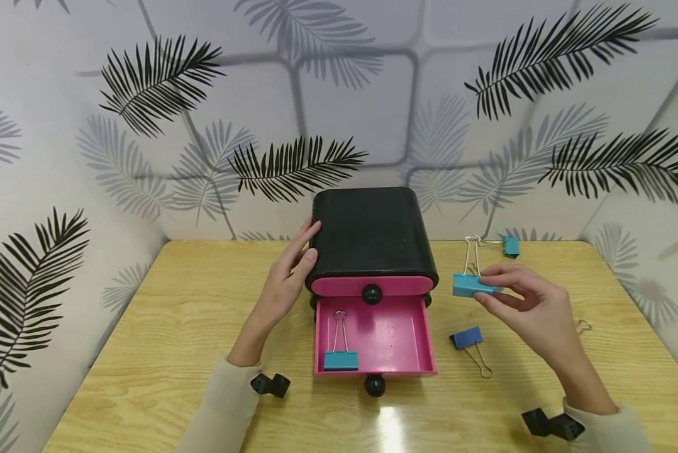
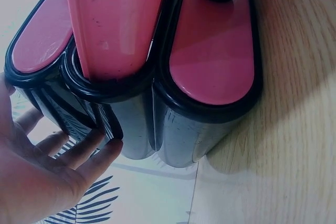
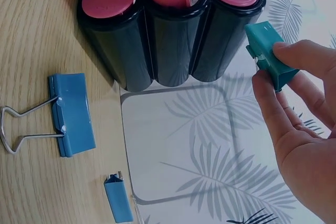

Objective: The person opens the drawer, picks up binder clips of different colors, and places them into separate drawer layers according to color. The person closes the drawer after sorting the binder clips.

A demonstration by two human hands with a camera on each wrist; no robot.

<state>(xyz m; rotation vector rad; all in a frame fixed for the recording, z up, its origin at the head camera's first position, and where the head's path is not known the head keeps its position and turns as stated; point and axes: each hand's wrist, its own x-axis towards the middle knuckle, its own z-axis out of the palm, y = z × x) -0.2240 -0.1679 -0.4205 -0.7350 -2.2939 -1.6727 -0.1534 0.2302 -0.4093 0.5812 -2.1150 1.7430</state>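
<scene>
In the head view a black drawer box (image 1: 373, 233) with pink drawers stands at the table's back. Its middle drawer (image 1: 395, 340) is pulled out, and a teal binder clip (image 1: 341, 360) lies in that drawer's front left corner. My left hand (image 1: 282, 277) rests its fingers and thumb along the box's left side; the left wrist view shows the fingertips (image 2: 113, 145) against the black casing. Off the box's right side, my right hand (image 1: 534, 308) pinches another teal binder clip (image 1: 466, 285) between thumb and fingers, its wire handles pointing up.
A blue binder clip (image 1: 466, 338) lies on the wooden table (image 1: 203, 327) right of the drawer. Farther back lies a teal clip (image 1: 511, 246). A wire handle (image 1: 583, 325) shows beside my right wrist. The patterned wall (image 1: 339, 126) rises behind the table.
</scene>
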